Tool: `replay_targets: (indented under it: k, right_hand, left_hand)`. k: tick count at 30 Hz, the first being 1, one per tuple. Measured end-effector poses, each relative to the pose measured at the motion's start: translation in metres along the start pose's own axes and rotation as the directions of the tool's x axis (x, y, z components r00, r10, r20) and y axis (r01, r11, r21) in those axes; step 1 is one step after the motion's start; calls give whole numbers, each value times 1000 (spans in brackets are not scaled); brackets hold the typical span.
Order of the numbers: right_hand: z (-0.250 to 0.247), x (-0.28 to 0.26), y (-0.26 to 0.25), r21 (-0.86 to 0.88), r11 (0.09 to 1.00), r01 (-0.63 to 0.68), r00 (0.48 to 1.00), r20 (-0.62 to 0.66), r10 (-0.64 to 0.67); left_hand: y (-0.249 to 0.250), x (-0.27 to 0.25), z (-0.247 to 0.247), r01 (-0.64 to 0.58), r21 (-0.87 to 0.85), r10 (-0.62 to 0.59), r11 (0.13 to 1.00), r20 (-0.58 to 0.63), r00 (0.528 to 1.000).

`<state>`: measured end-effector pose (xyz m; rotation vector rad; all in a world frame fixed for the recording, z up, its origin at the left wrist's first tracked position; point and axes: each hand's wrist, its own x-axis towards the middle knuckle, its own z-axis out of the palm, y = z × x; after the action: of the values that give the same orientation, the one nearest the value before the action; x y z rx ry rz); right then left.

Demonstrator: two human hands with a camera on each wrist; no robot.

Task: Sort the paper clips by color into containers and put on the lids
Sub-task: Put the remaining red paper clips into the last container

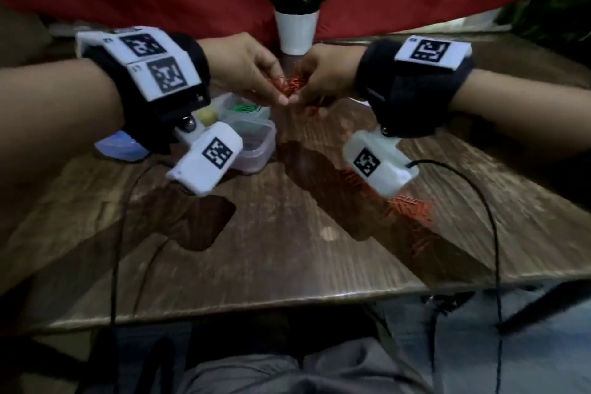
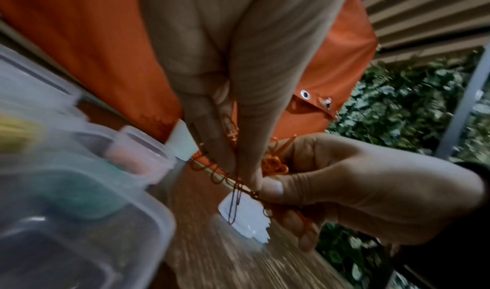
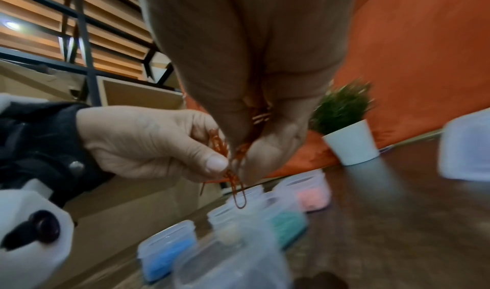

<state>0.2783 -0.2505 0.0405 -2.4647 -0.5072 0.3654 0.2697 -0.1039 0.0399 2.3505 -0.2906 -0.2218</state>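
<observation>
Left of the plant (image 1: 295,6), open containers (image 1: 252,141) sit on the worktop (image 1: 287,249), one with green clips. In front of the plant, the left hand (image 1: 246,69) and right hand (image 1: 323,77) meet thumb to thumb, each set of fingers pinching a tangled bunch of red clips (image 1: 289,86) above the worktop. More red clips (image 1: 409,208) lie well toward the person, on the right. Probably best to tease the bunch apart gently over the target container, so loosened clips drop in rather than scatter.
</observation>
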Motion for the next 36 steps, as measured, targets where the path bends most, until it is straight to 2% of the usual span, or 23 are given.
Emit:
replay_targets:
  k: [3,8,10,12,15,17,21,24,26,29,30,32,34,36]
  right_hand:
    - [19,20,-25,-73,997,19,999,39,-16]
    - [38,43,-42,-74,990,-119,973,192,131]
    - [43,49,-46,-90,983,-161,962,210,177]
    - [47,50,-49,-147,974,-172,953,226,202]
    - [49,52,-56,-217,969,-118,958,234,169]
    - [51,53,-61,-250,962,-107,953,249,171]
    - [49,54,-59,-243,962,-124,947,261,188]
    - [32,46,-47,-224,968,-112,968,197,157]
    - [10,36,-33,-172,975,-141,975,145,167]
    - [-27,14,2,-170,967,-190,975,86,206]
    - [-38,5,18,-194,958,-211,971,74,228]
    - [-53,-9,54,-259,916,-307,941,60,332]
    - [-57,-18,94,-352,821,-450,869,40,493]
    - [-52,-22,124,-380,763,-524,809,58,584]
  left_hand:
    - [-26,-18,-11,109,-175,-118,978,-42,992]
    - [-56,-26,-3,179,-463,-226,868,-47,973]
    - [-64,-24,1,174,-520,-228,836,-41,973]
    - [-66,-22,3,185,-504,-236,843,-38,971]
    - [-63,-22,6,222,-438,-238,871,19,971]
    - [-59,-22,3,255,-314,-250,914,58,967]
    - [-56,-24,-8,283,14,-283,959,16,959]
    - [-47,-27,-6,252,141,-256,957,12,967]
    - [-39,-27,-3,204,255,-196,945,-56,979]
    - [-18,-23,5,82,461,-14,884,-148,989]
    - [-9,-22,11,30,495,40,868,-129,991]
    - [8,-18,28,-67,514,87,855,-15,996]
    - [18,-13,48,-86,518,9,851,149,989]
    - [21,-6,67,-59,528,-132,847,318,939]
